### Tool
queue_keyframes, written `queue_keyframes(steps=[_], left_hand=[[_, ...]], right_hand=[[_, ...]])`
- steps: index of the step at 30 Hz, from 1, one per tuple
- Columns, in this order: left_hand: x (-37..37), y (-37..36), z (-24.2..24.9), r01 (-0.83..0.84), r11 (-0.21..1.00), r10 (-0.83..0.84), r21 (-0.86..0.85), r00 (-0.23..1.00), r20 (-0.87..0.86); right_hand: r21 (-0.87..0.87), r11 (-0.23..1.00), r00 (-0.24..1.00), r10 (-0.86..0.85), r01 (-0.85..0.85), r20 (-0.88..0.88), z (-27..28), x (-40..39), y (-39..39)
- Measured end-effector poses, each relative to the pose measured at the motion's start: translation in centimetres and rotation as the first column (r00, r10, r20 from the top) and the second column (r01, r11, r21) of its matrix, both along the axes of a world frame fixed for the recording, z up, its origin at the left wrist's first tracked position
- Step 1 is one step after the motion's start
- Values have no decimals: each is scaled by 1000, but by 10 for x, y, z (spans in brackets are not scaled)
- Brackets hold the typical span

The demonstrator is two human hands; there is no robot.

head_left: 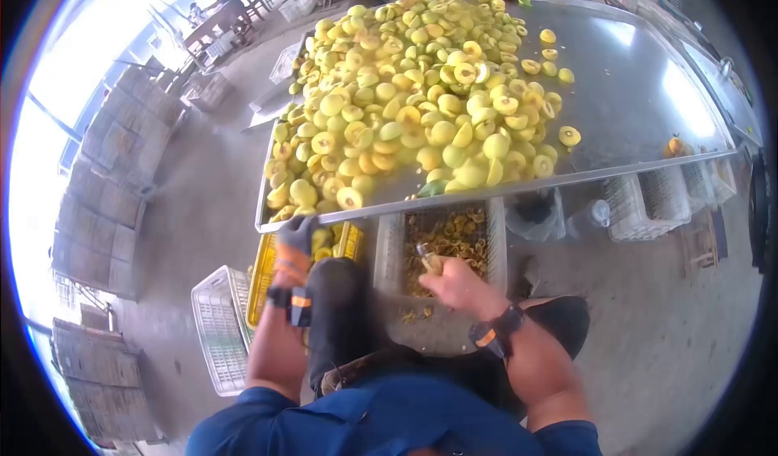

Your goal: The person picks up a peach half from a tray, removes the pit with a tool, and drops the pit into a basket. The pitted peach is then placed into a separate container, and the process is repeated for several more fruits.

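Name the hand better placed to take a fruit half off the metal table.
Probably the left hand: it is at the edge of the metal table, close to the fruit halves. The right hand grips a small tool above the crate of scraps. Whether the left holds anything is unclear.

This looks like a fruit-processing workshop. A metal table (624, 100) bears heaped cut fruit (413, 100); plastic crates (626, 209) stand near it, and stacked boxes (101, 201) line the left.

The left forearm (274, 352) extends forward to a gloved left hand (295, 242); the right forearm (553, 365) angles inward, bare right hand (460, 283) closed in a grip.
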State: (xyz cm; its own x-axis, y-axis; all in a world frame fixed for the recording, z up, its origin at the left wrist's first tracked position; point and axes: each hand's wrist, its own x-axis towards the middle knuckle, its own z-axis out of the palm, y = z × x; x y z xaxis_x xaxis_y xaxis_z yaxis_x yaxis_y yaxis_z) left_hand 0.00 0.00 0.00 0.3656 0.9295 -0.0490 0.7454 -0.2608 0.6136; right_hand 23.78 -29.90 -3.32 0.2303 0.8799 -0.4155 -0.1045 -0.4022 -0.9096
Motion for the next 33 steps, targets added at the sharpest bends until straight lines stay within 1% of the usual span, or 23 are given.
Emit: queue_keyframes(steps=[1,2,3,5,6,7,9,10,12,13,14,15,16,19,21,22,23,25,28,29,30,31,33], left_hand=[[9,0,-6,13,1000,-13,-10,1000,14],[1,7,-15,78,988,-47,133,974,-221],[-4,10,20,119,959,-45,258,960,-277],[11,33,-17,283,833,-221,476,958,-185],[59,40,-20,310,788,-305,531,947,-101],[92,36,-10,367,747,-401,554,914,-64],[165,34,-3,444,729,-516,521,857,-9],[199,39,-6,510,665,-569,545,819,-73],[255,51,-5,635,541,-618,551,745,-252],[273,55,-15,664,511,-574,546,736,-359],[289,64,-19,704,540,-578,461,708,-404],[301,70,-22,732,569,-578,374,680,-451],[306,75,-25,747,564,-579,353,662,-476],[304,72,-28,786,548,-578,288,604,-549],[287,61,-31,816,526,-584,241,552,-595],[280,59,-45,807,520,-552,280,567,-611],[270,61,-55,797,548,-599,255,586,-546],[251,59,-61,777,599,-673,194,619,-405],[228,65,-71,666,680,-687,305,725,-50],[225,63,-67,633,736,-662,242,747,58],[218,45,-33,653,732,-674,196,736,67],[208,49,-42,650,702,-696,290,713,83],[187,55,-60,616,626,-734,478,672,95]], right_hand=[[27,999,999,-22,21,37,6,-4,-3],[51,998,996,-43,39,75,9,-9,-3],[114,993,999,9,-14,46,9,-24,10],[128,986,979,87,-112,185,13,-19,9],[194,976,966,49,-100,252,16,-1,15],[242,968,964,6,-72,264,14,-7,17],[143,987,974,44,-77,222,-5,-9,30],[218,975,991,7,-36,135,-10,-8,31],[263,964,978,-29,-27,206,-8,-4,29],[207,978,979,-27,-15,201,-1,-1,27],[173,985,981,-23,-11,194,11,1,26],[144,990,983,-13,-14,186,17,5,26],[130,991,972,-7,-24,236,10,4,28],[141,990,971,-23,-11,236,10,5,25],[225,974,965,-70,12,253,-6,-4,28],[264,964,959,-93,20,267,-5,-4,27],[235,972,972,-77,24,222,-1,-3,26],[173,985,991,-43,21,123,28,2,17],[197,977,956,-130,79,262,12,-3,22],[210,975,952,-135,77,276,7,0,23],[146,989,964,-73,36,257,21,6,24],[177,984,957,-44,-8,285,26,11,25],[265,964,928,-108,10,357,0,7,38]])
